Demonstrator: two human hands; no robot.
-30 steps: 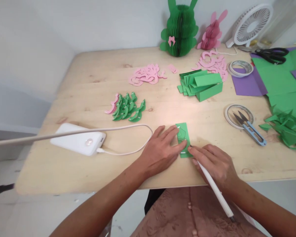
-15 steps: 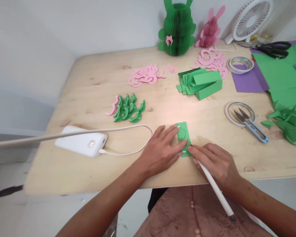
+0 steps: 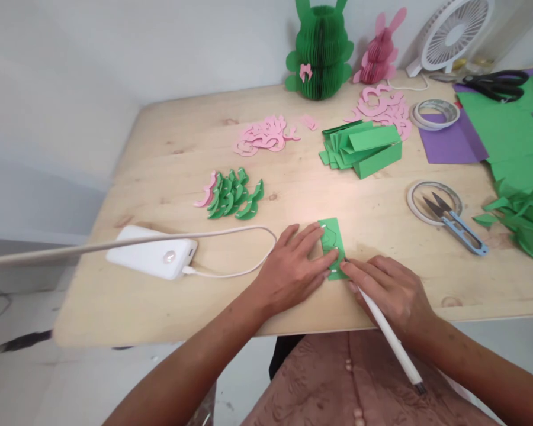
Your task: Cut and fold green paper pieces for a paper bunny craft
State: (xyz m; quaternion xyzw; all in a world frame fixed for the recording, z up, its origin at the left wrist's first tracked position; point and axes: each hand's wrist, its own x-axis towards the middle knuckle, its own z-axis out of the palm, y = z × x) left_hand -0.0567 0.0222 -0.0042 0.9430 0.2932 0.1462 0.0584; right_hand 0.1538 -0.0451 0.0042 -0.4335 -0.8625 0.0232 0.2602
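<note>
My left hand (image 3: 293, 260) lies flat with its fingers stretched out, and its fingertips press on a small green paper piece (image 3: 330, 229). A dark curved outline is drawn on that paper, and small white marks show near my fingertips. Closed around a long white pen (image 3: 388, 328), my right hand (image 3: 393, 290) rests at the paper's right edge. The pen's tip meets the paper's edge, and its back end points down toward my lap. Part of the green piece is hidden under my left fingers.
A white power bank (image 3: 153, 254) with a looping cable lies left. Green curved cutouts (image 3: 235, 195), pink scraps (image 3: 266, 136) and folded green strips (image 3: 362, 148) sit beyond my hands. To the right are a tape roll (image 3: 411, 198), blue thread snips (image 3: 464, 231) and green scraps (image 3: 522, 213). Honeycomb paper figures (image 3: 322, 53) stand behind.
The camera view has shifted slightly. Both hands, the pen and the green paper piece keep nearly the same places relative to each other.
</note>
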